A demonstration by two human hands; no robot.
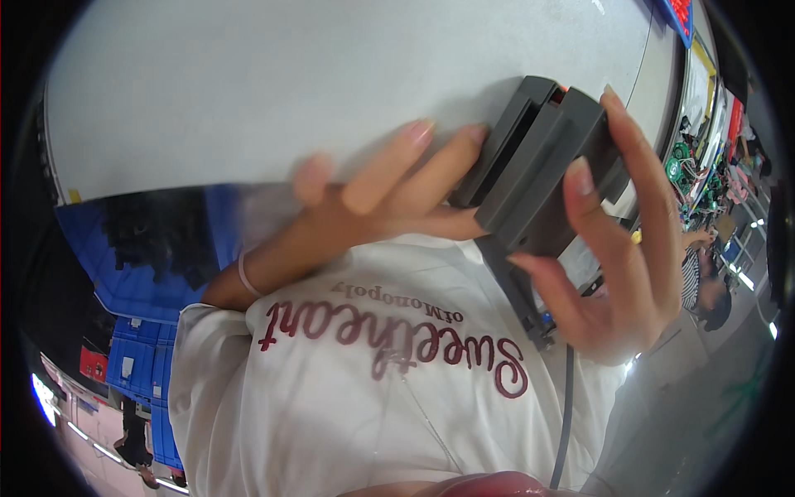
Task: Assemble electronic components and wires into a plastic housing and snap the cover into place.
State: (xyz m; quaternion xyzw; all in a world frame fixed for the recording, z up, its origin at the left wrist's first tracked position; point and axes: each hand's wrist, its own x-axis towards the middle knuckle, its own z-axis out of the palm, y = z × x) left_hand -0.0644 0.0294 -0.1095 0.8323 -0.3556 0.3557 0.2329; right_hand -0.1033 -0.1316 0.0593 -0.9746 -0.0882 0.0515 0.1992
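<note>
A dark grey plastic housing (pixel 542 170) with long slots is held tilted above the table edge, right of centre. A small red spot shows at its far end. My right hand (pixel 617 273) grips its right side, with the thumb at the near edge and fingertips on the face and far edge. My left hand (pixel 397 190) is at its left side. One digit reaches under the housing, a fingertip meets its left edge, and the other fingers are spread and slightly blurred. A grey cable (pixel 567 414) hangs below the housing; where it joins is hidden.
The pale table (pixel 273 91) stretches away ahead. At left, a blue bin (pixel 132 273) holds dark parts, with stacked blue crates (pixel 137 356) beside it. Another blue bin (pixel 681 21) with red parts stands far right. Green coiled items (pixel 679 161) and a person (pixel 704 286) are further right.
</note>
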